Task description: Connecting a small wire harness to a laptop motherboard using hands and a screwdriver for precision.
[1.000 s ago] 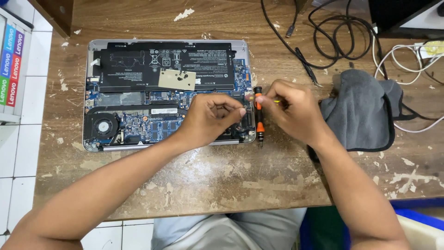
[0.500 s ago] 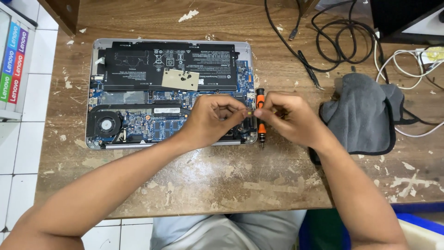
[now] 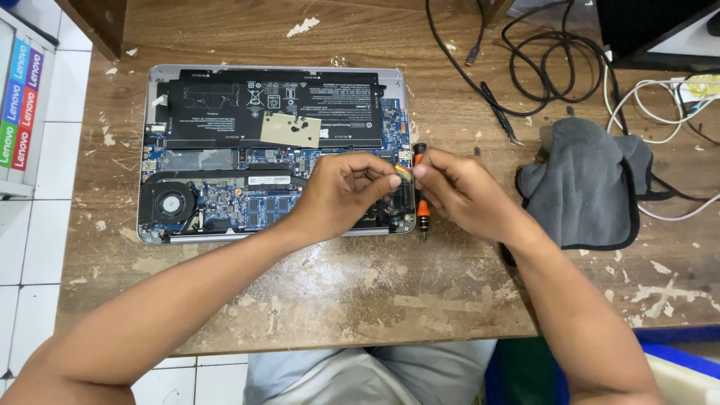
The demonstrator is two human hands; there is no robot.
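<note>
An open laptop [image 3: 225, 161] lies bottom side up on the worn wooden table [image 3: 360, 285], showing its black battery [image 3: 225, 105], fan [image 3: 171, 204] and blue board. My left hand [image 3: 345, 191] and my right hand [image 3: 461, 191] meet over its right edge. Their fingertips pinch a small multicoloured cable [image 3: 403, 173] from both sides. An orange and black screwdriver [image 3: 423, 214] lies along the laptop's right side, partly under my right hand.
A grey cloth [image 3: 585, 187] lies right of my right hand. Black cables [image 3: 540, 67] and white cables [image 3: 652, 112] coil at the back right, with a thin black tool [image 3: 499, 112] beside them. Flat boxes [image 3: 19, 97] stand at the left on the tiled floor.
Both hands stay at the laptop's right edge. The fingertips have drawn closer together around the small cable.
</note>
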